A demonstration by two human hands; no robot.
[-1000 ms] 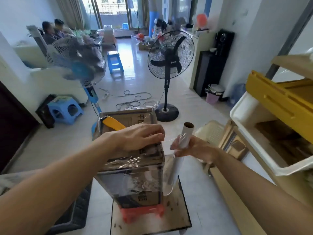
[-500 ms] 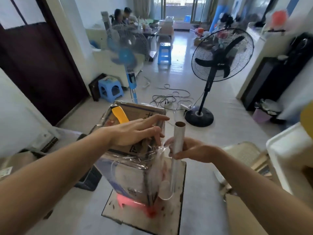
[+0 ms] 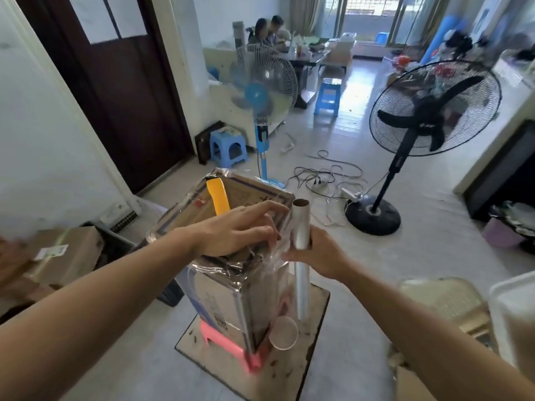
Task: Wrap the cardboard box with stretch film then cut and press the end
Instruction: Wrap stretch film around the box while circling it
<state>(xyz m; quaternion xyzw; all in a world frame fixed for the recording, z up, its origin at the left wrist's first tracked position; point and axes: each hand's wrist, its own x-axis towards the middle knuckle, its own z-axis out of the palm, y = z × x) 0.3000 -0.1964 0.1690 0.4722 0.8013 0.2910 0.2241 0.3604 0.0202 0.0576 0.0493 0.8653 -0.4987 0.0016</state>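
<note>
Tall cardboard box (image 3: 231,287) stands upright at centre on a pink stool (image 3: 224,340), which sits on a flat board (image 3: 315,340) on the floor. Clear stretch film (image 3: 272,256) clings around the box's upper part. Just right of it, the film roll (image 3: 301,250) is upright, right hand (image 3: 321,257) gripping it tight. Left hand (image 3: 237,231) lies flat on the box top, fingers spread, holding nothing. A yellow cutter (image 3: 217,195) rests on the far side of the top.

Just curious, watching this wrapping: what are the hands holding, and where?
The right hand grips the stretch film roll around its upper part. The left hand holds nothing; it lies flat on the cardboard box.
</note>
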